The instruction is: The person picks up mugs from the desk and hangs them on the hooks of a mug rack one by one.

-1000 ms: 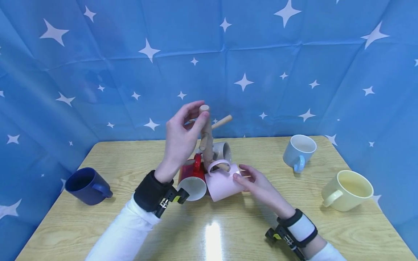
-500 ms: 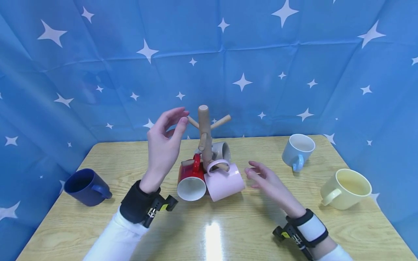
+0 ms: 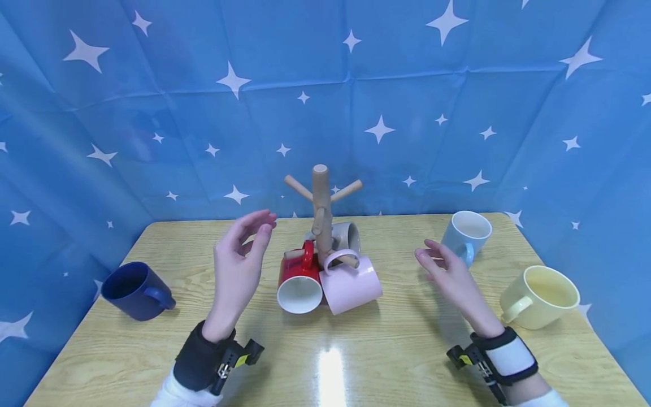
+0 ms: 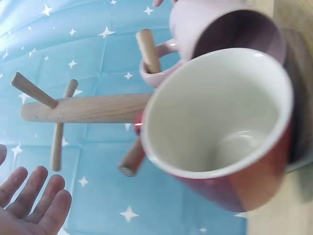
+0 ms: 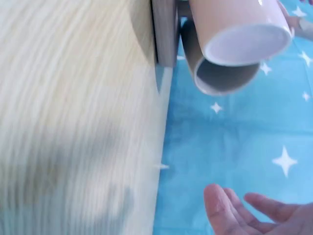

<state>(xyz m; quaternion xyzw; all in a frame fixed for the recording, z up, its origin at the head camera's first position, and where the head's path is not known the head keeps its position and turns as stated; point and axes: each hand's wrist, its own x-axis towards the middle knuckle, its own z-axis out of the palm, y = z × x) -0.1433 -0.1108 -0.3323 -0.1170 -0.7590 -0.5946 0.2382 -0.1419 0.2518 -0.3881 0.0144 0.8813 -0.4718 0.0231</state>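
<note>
Head view: loosely spread hands (image 3: 236, 264) (image 3: 454, 280) flank the pink mug (image 3: 351, 289); yellow wrist-camera labels (image 3: 241, 360) are too small to read.

Blue cloth (image 3: 285, 45), creased, printed with white stars (image 3: 379, 129), hangs beyond the far, left and right edges of the counter (image 3: 386, 367). Counter surface: pale wood grain, bright light reflection (image 3: 330, 376) nearer the front.

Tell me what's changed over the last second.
The left hand has come off the wooden stand and drawn back leftward. The right hand has let go of the pink mug and shifted right, nearer the light blue mug. The stand and both mugs stayed put.
</note>
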